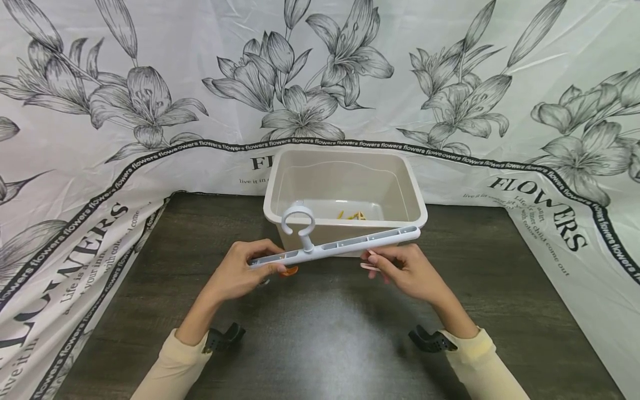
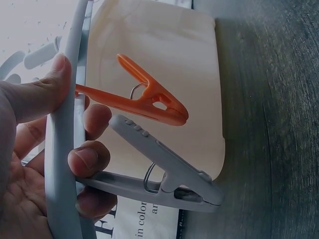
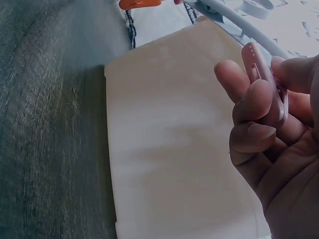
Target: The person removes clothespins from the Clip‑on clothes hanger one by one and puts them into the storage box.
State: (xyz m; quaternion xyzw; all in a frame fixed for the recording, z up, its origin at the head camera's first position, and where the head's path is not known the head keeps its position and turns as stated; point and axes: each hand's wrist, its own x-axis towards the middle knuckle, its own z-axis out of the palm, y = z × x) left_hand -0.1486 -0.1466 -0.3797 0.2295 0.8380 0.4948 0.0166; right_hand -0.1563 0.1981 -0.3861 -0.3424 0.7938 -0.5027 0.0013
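Note:
A pale grey-blue hanger (image 1: 350, 242) with a round hook (image 1: 288, 213) slants upward to the right in front of the bin. My left hand (image 1: 235, 273) grips its left end, thumb on one side of the bar and fingers on the other. From the bar by those fingers extend an orange clothespin (image 2: 154, 102) and a grey clothespin (image 2: 164, 169). Just below the hanger's right part, my right hand (image 1: 412, 273) pinches a pink clothespin (image 3: 271, 94) between thumb and fingers. Whether that clothespin touches the bar I cannot tell.
Behind the hanger stands a beige plastic bin (image 1: 345, 157), with several small yellow pieces (image 1: 356, 215) on its floor. Dark wood-look table (image 1: 320, 344) lies beneath. Flower-printed cloth (image 1: 450, 183) hangs at the back and along both sides.

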